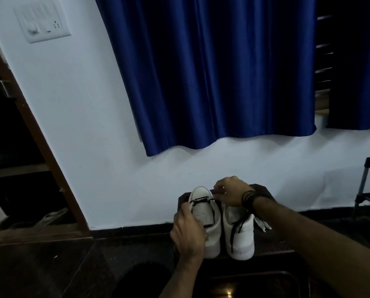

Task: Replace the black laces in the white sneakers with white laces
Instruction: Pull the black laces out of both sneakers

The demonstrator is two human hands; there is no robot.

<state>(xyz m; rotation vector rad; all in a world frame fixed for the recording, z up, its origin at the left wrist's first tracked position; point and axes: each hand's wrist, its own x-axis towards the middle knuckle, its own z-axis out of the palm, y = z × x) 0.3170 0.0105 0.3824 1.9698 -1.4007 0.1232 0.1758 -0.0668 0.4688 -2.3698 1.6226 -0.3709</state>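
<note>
Both forearms are bare, with black cord bands (249,198) wound around the right wrist.

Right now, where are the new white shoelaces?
In the head view, the white laces lie bundled on the dark stool, just right of the right sneaker and under the right hand's forearm.

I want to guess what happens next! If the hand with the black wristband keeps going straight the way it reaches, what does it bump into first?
Probably nothing new: the right hand is already at the toe of the left sneaker, pinching its black lace. Past that comes the white wall, though depth is unclear.
</note>
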